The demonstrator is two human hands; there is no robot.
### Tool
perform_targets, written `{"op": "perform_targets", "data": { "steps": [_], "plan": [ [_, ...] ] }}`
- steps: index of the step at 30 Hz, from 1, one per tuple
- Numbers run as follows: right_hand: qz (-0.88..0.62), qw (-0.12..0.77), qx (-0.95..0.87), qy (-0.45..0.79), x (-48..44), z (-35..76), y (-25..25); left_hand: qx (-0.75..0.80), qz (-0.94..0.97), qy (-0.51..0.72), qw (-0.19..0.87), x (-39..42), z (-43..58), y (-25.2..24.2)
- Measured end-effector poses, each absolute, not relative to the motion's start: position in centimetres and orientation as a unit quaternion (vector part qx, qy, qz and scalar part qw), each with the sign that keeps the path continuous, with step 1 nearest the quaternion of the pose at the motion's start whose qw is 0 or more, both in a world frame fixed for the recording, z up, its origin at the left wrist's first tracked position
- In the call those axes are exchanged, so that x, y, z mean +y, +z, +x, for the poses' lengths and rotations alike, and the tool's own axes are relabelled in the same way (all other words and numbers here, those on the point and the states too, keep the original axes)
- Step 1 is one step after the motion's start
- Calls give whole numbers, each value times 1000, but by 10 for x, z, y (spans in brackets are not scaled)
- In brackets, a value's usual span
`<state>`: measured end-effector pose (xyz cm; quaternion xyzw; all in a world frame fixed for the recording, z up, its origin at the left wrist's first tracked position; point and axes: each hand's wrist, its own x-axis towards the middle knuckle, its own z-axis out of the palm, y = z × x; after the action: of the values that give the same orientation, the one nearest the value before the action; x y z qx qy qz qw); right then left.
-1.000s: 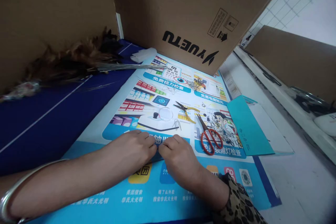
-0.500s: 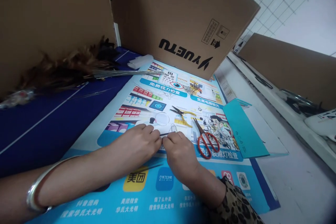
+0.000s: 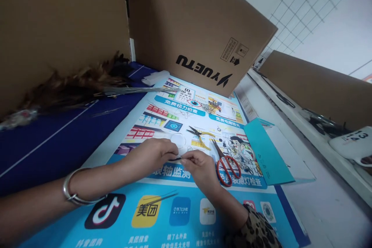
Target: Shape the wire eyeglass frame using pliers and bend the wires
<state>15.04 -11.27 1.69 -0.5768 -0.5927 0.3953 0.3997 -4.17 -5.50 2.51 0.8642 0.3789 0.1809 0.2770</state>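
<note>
Over the printed mat, my left hand point(image 3: 162, 151) and my right hand point(image 3: 200, 164) meet fingertip to fingertip. Between them they pinch a thin dark strip point(image 3: 174, 159); its full length is partly hidden by the fingers. Just beyond the hands lies a clear round disc or ring point(image 3: 178, 140). Yellow-handled pliers point(image 3: 200, 135) rest behind my right hand, with their jaws apart. Red-handled scissors point(image 3: 225, 162) lie to the right of that hand. Several thin dark strands point(image 3: 158, 198) lie on the mat nearer to me.
Brown feathers point(image 3: 78, 83) and a bundle of thin wires point(image 3: 139, 90) lie at the left back. Cardboard point(image 3: 186, 15) stands behind. To the right are tangled small rings point(image 3: 248, 155), a teal folder point(image 3: 269, 155) and a white mug point(image 3: 353, 143).
Both hands have rolled from knuckles-up to a fingertip pinch, showing more of the dark strip. My left forearm has shifted right, and the whole view has tilted slightly.
</note>
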Motion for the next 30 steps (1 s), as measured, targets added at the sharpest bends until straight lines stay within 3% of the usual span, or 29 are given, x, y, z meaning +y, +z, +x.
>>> {"op": "perform_targets", "data": {
  "steps": [3,9,20,30],
  "plan": [
    [-559,438,-492,504,-113,151,10,402,785,222,416,-53,-38,19],
    [-532,482,-399,570,-116,146,11,398,629,250,619,-57,-29,5],
    [-517,516,-368,575,-121,137,8,377,553,308,676,-69,-21,2],
    [-506,527,-358,581,-119,135,6,382,542,345,664,-75,-17,4]
  ]
}}
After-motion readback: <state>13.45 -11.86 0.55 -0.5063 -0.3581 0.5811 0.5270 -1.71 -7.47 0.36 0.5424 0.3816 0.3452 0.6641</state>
